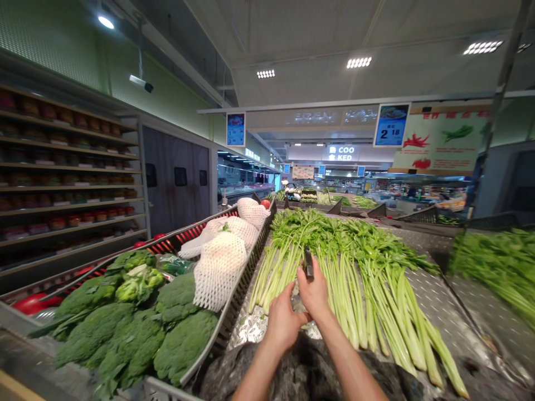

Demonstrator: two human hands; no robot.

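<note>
My right hand [313, 292] is closed around a small black object [308, 263] that sticks up past its fingers; its exact kind does not show. Just to the left, my left hand [285, 317] has its thumb and fingers apart, with its thumb close to my right wrist. Nothing can be clearly seen in it. Both hands are over the metal display surface [251, 328], in front of bunches of celery [349, 284]. The celery lies in a row, leaves toward the back and pale stalk ends toward me.
Left of the hands stands a black crate [225, 312] with broccoli [137, 334] and cauliflower in white foam nets [221, 262]. A mirrored panel [493, 278] borders the right side. Dark crumpled material [234, 370] lies along the front edge. Stocked shelves [67, 189] are at the far left.
</note>
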